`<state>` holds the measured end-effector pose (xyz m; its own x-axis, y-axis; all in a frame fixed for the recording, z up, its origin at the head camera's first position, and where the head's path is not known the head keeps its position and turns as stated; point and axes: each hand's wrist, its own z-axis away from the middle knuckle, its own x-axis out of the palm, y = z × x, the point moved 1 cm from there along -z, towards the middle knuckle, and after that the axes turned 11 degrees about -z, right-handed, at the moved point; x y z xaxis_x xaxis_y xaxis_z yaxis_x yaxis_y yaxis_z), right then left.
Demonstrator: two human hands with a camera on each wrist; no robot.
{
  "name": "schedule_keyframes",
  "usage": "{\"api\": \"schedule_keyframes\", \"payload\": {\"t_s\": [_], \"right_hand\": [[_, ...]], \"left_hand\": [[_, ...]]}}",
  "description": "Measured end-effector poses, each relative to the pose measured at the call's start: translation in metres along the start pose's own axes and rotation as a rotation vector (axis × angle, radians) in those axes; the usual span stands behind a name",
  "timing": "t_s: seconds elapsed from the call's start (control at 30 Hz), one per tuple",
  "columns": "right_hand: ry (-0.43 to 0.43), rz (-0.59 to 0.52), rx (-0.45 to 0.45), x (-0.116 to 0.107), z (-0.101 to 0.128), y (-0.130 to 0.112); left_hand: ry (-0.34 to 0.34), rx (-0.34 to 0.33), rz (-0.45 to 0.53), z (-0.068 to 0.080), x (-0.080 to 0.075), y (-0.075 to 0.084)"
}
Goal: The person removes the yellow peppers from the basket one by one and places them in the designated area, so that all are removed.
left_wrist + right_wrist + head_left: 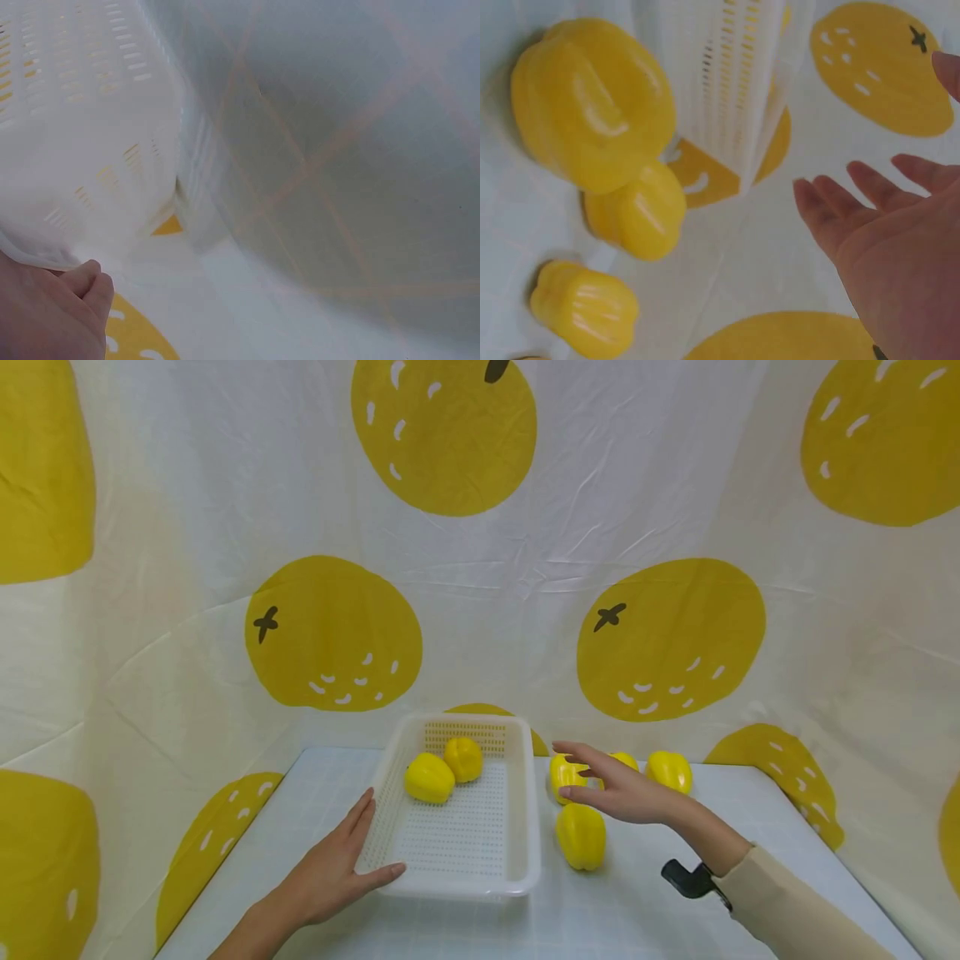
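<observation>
Both hands are over the desk (pixel 637 910), and neither holds anything. The left hand (pixel 330 868) lies flat with straight fingers against the near left corner of a white perforated basket (pixel 517 827), its thumb along the near rim; in the left wrist view the basket's slotted wall (pixel 82 150) fills the frame just above the hand (pixel 49 315).

The right hand (pixel 618 789) hovers open to the right of the basket, fingers spread and relaxed, above a group of yellow bell peppers. One pepper (pixel 581 835) lies on the desk just below the hand, close beside the basket's right wall. Another (pixel 564 772) sits partly behind the fingertips, a third (pixel 626 761) peeks out behind the hand, and a fourth (pixel 670 771) rests further right. The right wrist view shows the open palm (pixel 900 247) apart from three of the peppers (pixel 592 101) (pixel 637 214) (pixel 585 307), touching none.

Inside the basket, two yellow peppers (pixel 429 777) (pixel 464 758) lie side by side, touching, at its far end.

A cloth backdrop (pixel 525 568) printed with large yellow fruits hangs behind and around the desk.
</observation>
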<state>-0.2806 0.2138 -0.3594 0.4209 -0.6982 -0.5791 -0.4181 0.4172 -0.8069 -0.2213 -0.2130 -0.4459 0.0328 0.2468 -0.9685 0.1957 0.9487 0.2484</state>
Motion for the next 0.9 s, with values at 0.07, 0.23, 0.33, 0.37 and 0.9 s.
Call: {"api": "schedule_keyframes", "payload": {"t_s": [0.07, 0.23, 0.33, 0.37, 0.9], "right_hand": [[-0.012, 0.005, -0.008, 0.003, -0.008, -0.006], [-0.035, 0.017, -0.017, 0.011, -0.031, -0.02], [-0.051, 0.035, -0.025, 0.016, -0.046, -0.027], [-0.058, 0.038, -0.03, 0.018, -0.052, -0.029], [-0.187, 0.239, -0.023, 0.075, -0.146, -0.024]], "left_hand": [[0.004, 0.004, 0.001, 0.0, 0.0, 0.0], [0.015, 0.018, 0.004, -0.001, 0.0, 0.0], [0.018, 0.022, 0.002, 0.0, -0.001, 0.0], [0.019, 0.024, 0.0, 0.0, -0.001, 0.0], [0.035, 0.042, -0.015, 0.001, 0.0, -0.003]]}}
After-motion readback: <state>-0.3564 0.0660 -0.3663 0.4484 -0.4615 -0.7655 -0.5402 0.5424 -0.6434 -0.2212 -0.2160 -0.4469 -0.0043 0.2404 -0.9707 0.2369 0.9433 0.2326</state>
